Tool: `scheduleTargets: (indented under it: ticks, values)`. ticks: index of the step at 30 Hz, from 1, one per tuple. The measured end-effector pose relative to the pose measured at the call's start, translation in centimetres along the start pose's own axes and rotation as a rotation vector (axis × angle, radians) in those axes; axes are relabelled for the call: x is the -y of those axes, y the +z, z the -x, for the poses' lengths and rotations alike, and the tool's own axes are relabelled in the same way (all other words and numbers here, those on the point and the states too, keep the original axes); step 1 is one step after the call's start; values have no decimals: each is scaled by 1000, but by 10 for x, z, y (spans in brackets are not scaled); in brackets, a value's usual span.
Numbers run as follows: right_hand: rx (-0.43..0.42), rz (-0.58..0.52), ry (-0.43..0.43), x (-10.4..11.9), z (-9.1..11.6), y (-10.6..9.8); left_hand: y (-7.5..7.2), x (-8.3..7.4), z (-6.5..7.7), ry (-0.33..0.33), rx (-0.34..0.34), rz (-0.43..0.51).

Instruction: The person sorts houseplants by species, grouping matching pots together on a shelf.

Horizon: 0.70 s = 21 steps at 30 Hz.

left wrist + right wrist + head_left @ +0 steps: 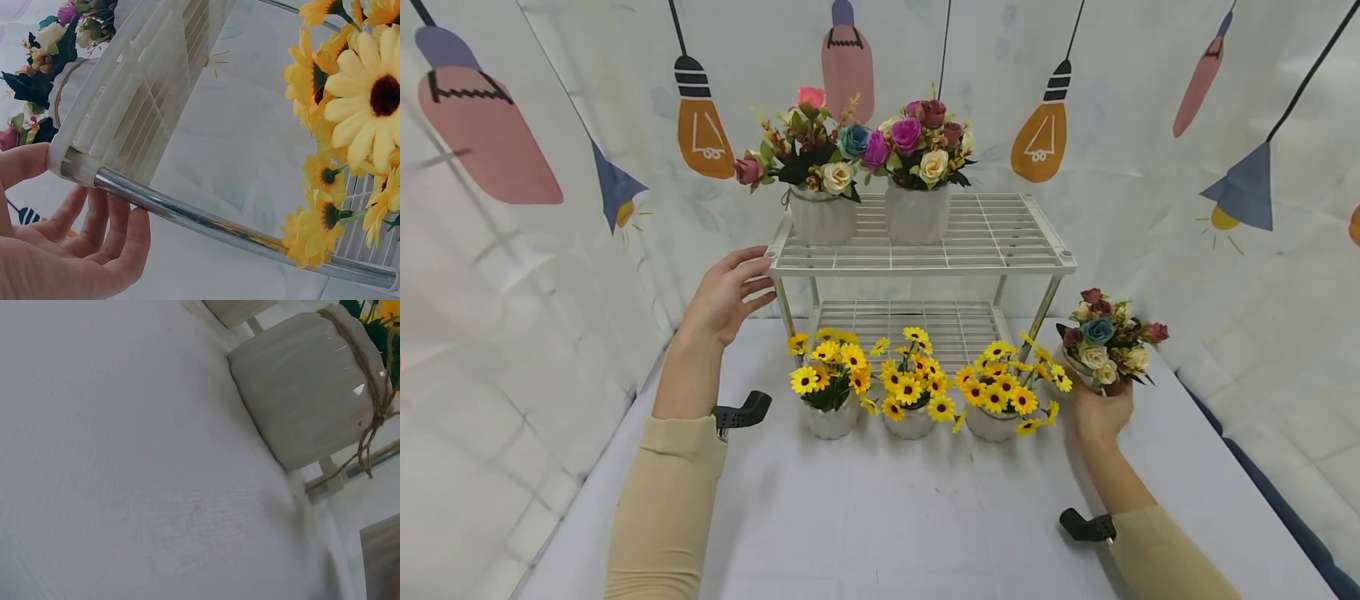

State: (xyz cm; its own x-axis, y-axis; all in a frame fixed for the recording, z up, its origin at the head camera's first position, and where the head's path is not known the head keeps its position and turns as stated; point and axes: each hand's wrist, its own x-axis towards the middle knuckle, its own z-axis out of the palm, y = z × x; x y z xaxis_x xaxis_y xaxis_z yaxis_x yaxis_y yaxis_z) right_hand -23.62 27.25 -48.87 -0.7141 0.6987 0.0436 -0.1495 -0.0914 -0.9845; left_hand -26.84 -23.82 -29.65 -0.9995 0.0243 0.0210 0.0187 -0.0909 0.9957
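The pot of mixed roses (1107, 337) is off the right front of the white rack (925, 271), its base gripped in the curled fingers of the right hand (1103, 410). At the rack's left front corner, the left hand (721, 287) touches with loosely spread fingers. Three yellow-flowered pots (912, 423) stand before the rack; two rose-filled pots (917, 215) sit on top.

Clothing, left: a plain beige cloth sleeve (664, 525) is wrinkling softly below its cuff (683, 435).
Wrist gear, left: a black, elbow-bent device (747, 412) is jutting out from there, showing small dots and a silvery glint.
Clothing, right: a matching beige cloth sleeve (1165, 557) is dressing this side.
Wrist gear, right: a second black, bent device (1088, 527) is sticking out likewise.
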Motion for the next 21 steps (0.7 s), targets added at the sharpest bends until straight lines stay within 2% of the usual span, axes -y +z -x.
scheduleTargets:
  ticks: [6,11,21]
  values:
    - [-21,-32,-84,19,4,-1,0,0,0,-1,4,3]
    - [-45,-48,-80,44,7,0,-1,-1,0,2,4,5]
    - [-25,-209,-85,92,16,8,0,-1,0,-2,4,11]
